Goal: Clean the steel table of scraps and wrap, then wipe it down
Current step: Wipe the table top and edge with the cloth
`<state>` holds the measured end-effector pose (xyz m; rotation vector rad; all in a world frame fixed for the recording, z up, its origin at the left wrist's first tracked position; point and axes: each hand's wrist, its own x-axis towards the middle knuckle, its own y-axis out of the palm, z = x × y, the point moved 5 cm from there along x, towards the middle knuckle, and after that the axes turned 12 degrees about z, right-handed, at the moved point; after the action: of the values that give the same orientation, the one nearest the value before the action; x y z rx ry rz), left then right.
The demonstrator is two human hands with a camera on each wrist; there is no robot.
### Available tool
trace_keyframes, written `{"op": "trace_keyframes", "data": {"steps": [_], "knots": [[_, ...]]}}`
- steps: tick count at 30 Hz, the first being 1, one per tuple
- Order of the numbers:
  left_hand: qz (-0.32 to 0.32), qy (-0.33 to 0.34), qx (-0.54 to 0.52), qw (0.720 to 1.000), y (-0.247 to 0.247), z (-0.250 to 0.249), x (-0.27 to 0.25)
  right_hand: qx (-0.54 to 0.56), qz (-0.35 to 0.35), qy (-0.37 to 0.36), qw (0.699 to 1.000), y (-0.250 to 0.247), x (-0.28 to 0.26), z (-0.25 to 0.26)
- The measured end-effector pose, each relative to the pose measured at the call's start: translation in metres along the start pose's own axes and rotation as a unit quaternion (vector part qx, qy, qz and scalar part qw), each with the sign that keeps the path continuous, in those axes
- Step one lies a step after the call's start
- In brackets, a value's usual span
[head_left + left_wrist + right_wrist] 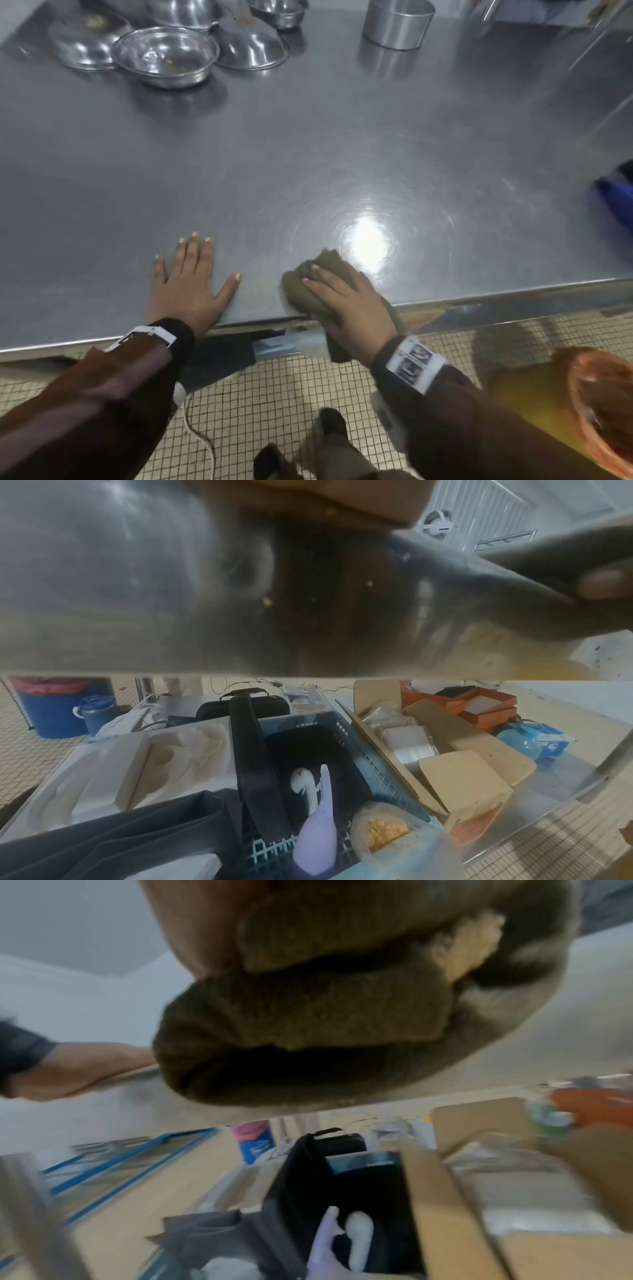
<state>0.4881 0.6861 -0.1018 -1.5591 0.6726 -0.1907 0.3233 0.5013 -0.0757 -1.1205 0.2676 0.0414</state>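
An olive-green cloth (pixel 308 284) lies bunched at the near edge of the steel table (pixel 308 154). My right hand (pixel 346 301) presses flat on the cloth, fingers extended, and part of the cloth hangs over the table edge. The right wrist view shows the cloth (pixel 308 1031) close up under the palm. To its left, my left hand (pixel 191 281) rests flat on the bare steel with fingers spread and holds nothing. The left wrist view shows the palm (pixel 342 504) against the table's edge (pixel 137 601).
Several steel bowls (pixel 164 54) and a steel tin (pixel 397 24) stand at the table's far side. A blue object (pixel 616 195) sits at the right edge. An orange basket (pixel 603 404) is low on the right. A lower shelf holds a crate (pixel 342 750) and cardboard boxes (pixel 462 750).
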Motion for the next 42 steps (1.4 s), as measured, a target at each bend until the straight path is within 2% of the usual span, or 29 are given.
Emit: {"op": "trace_keyframes", "data": {"steps": [1, 3, 6, 8, 9, 12, 15, 18, 19, 21, 24, 26, 29, 32, 34, 36, 39, 42], "knots": [[0.001, 0.001, -0.001, 1.0, 0.0, 0.001, 0.0, 0.001, -0.011, 0.017, 1.0, -0.002, -0.011, -0.022], [0.005, 0.002, 0.001, 1.0, 0.001, 0.001, -0.001, -0.017, 0.0, 0.102, 0.995, -0.011, -0.022, -0.084], [0.009, 0.0, 0.003, 1.0, -0.001, 0.0, -0.001, -0.013, -0.016, 0.243, 0.97, -0.048, -0.01, -0.163], [0.005, 0.001, -0.002, 1.0, -0.002, -0.002, -0.001, 0.029, -0.059, 0.301, 0.951, -0.073, 0.013, -0.169], [0.004, 0.001, -0.003, 1.0, -0.002, -0.002, -0.001, 0.049, -0.065, 0.308, 0.948, -0.077, 0.027, -0.157], [0.001, 0.003, -0.005, 1.0, -0.001, 0.0, 0.0, 0.031, -0.036, 0.239, 0.97, -0.058, 0.054, -0.079], [0.001, 0.006, -0.006, 1.0, 0.001, 0.0, 0.001, -0.003, 0.034, 0.12, 0.992, -0.015, 0.033, -0.009], [0.0, 0.001, 0.001, 1.0, 0.0, 0.0, 0.0, -0.076, 0.017, 0.008, 0.997, 0.001, -0.014, -0.009], [0.002, 0.001, 0.002, 1.0, 0.0, 0.0, 0.0, -0.103, 0.016, 0.008, 0.994, 0.002, -0.027, -0.03], [0.007, 0.003, 0.002, 1.0, 0.0, 0.0, 0.0, -0.124, 0.04, 0.08, 0.988, -0.005, -0.049, -0.089], [0.001, 0.007, 0.0, 1.0, 0.0, 0.0, 0.0, -0.045, 0.014, 0.206, 0.977, -0.042, -0.053, -0.17], [-0.002, 0.008, -0.007, 1.0, 0.0, 0.0, 0.0, -0.003, -0.003, 0.244, 0.97, -0.068, -0.027, -0.187], [0.004, 0.003, -0.009, 1.0, 0.0, 0.0, 0.0, 0.069, -0.036, 0.268, 0.96, -0.079, 0.029, -0.167], [0.012, -0.002, -0.008, 1.0, -0.002, -0.001, 0.0, 0.035, -0.024, 0.224, 0.974, -0.056, 0.057, -0.104], [0.023, -0.005, -0.003, 1.0, -0.002, -0.002, -0.001, -0.001, 0.008, 0.142, 0.99, -0.04, 0.052, -0.059], [0.022, -0.006, 0.0, 1.0, -0.003, -0.003, -0.001, -0.033, 0.032, 0.055, 0.997, -0.034, 0.043, -0.045], [0.03, -0.011, 0.003, 0.999, -0.004, -0.003, -0.002, -0.06, 0.059, 0.019, 0.996, -0.052, 0.046, -0.068], [0.036, -0.015, -0.005, 0.999, -0.005, -0.004, -0.003, -0.057, 0.023, 0.092, 0.994, -0.093, 0.075, -0.126]]}}
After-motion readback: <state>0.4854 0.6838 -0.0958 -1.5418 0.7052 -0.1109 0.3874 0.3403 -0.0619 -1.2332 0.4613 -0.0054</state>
